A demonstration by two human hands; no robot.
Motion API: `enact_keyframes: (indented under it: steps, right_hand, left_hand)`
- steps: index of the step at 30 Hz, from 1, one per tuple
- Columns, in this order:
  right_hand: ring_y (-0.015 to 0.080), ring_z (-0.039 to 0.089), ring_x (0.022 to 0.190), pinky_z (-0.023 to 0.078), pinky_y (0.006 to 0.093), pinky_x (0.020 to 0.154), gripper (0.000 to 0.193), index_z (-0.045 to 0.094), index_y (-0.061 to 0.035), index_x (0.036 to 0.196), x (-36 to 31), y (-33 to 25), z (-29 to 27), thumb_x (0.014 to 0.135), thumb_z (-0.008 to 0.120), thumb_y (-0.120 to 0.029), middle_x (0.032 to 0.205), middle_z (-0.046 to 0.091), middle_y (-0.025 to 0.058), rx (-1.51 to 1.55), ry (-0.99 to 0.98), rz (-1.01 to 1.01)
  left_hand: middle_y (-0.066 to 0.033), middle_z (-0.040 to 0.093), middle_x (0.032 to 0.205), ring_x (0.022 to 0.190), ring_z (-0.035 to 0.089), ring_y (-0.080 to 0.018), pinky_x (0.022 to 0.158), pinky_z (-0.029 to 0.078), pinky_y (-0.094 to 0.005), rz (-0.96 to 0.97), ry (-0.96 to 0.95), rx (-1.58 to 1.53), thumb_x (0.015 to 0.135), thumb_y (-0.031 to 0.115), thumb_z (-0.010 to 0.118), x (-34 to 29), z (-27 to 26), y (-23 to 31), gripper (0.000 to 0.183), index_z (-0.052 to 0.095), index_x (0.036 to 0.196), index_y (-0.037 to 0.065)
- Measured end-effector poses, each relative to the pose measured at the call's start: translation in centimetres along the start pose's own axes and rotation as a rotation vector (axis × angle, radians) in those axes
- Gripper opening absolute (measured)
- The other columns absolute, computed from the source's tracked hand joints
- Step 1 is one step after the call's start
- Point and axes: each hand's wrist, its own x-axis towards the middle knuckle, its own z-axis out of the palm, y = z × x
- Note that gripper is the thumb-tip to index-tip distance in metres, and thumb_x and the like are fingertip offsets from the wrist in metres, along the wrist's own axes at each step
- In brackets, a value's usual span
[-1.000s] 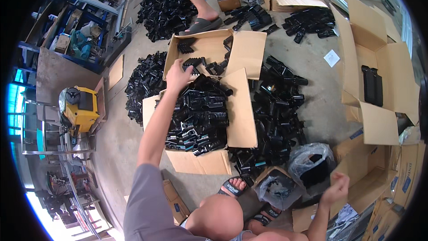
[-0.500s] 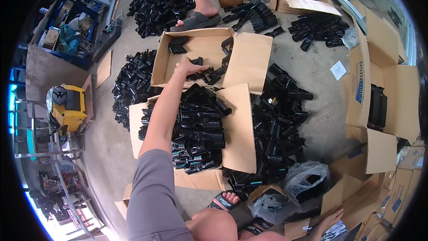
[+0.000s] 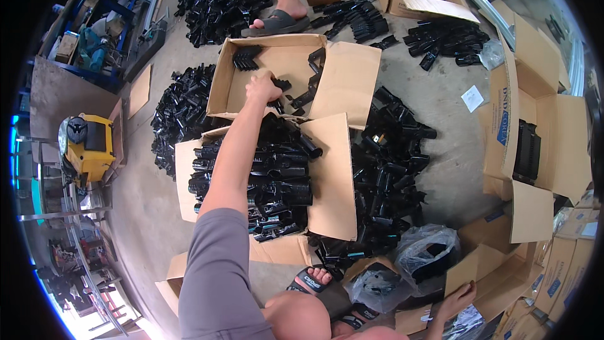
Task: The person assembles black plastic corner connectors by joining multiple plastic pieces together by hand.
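Observation:
My left hand (image 3: 263, 88) reaches into an open cardboard box (image 3: 221, 82) ahead of me, its fingers closed on a black plastic part (image 3: 281, 84). More black parts (image 3: 246, 58) stand in a row at that box's far left corner, and others lie along its right side. Under my left forearm, a nearer carton is heaped with long black plastic parts (image 3: 283, 167). At the lower right my right hand (image 3: 459, 299) grips the edge of a cardboard flap (image 3: 472, 271) on another open box. White printed papers (image 3: 462, 322) lie just below that hand.
Loose piles of black parts (image 3: 182, 113) flank the boxes. Another person's sandalled foot (image 3: 280, 22) stands beyond the far box. A clear plastic bag (image 3: 428, 249) sits near my feet. A tall open carton (image 3: 497, 113) is at right, a yellow machine (image 3: 94, 151) at left.
My left hand has drawn slightly back and its fingers have curled in around a black part. My right hand has moved a little up and left along the flap. The view has shifted slightly.

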Motion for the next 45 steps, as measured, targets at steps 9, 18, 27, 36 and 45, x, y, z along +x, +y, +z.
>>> enact_keyframes:
  steps: [9,18,27,36,45]
  right_hand:
    - [0.0401,0.052,0.115,0.04,0.0445,0.099,0.042,0.054,0.0069,0.125,-0.2,0.8,0.8,0.103,0.046,-0.028,0.124,0.057,0.0249,-0.051,0.051,-0.048]
    - [0.04,0.051,0.116,0.039,0.0453,0.099,0.041,0.053,0.0065,0.125,-0.1,0.7,1.1,0.103,0.047,-0.027,0.125,0.056,0.0249,-0.076,0.066,-0.107]
    - [0.0401,0.051,0.117,0.038,0.046,0.101,0.04,0.052,0.0071,0.125,-0.2,1.4,1.6,0.103,0.047,-0.026,0.126,0.055,0.0249,-0.116,0.097,-0.154]
    - [0.0393,0.049,0.119,0.038,0.0454,0.102,0.041,0.052,0.0051,0.127,0.0,1.4,1.7,0.102,0.047,-0.027,0.129,0.054,0.0236,-0.112,0.075,-0.133]
    - [0.0386,0.049,0.12,0.037,0.0454,0.102,0.041,0.053,0.004,0.127,-0.7,1.3,1.8,0.102,0.047,-0.028,0.128,0.055,0.0227,-0.156,0.121,-0.119]
  left_hand:
    - [-0.0214,0.04,0.149,0.139,0.038,-0.0367,0.116,0.029,-0.0443,0.184,0.312,0.09,0.06,0.077,0.071,-6.5,-2.9,4.1,0.109,0.045,0.143,0.011]
    - [-0.0148,0.072,0.102,0.095,0.069,-0.0293,0.082,0.054,-0.0393,0.2,-0.077,-0.003,0.066,0.033,0.083,-5.8,-2.3,1.8,0.043,0.073,0.1,0.01]
    - [-0.0094,0.071,0.075,0.078,0.07,-0.025,0.077,0.055,-0.0383,0.372,0.117,0.097,0.068,0.043,0.082,-6.9,-2.2,0.9,0.036,0.072,0.074,0.009]
    - [-0.028,0.016,0.156,0.146,0.021,-0.0377,0.113,0.035,-0.0473,0.063,0.058,0.192,0.041,0.066,0.088,-3.1,-1.7,-1.2,0.15,0.01,0.154,0.007]
    - [-0.0209,0.051,0.128,0.12,0.053,-0.0363,0.1,0.047,-0.0437,0.181,0.115,0.02,0.054,0.039,0.085,-2.9,-0.7,0.9,0.085,0.052,0.128,0.015]
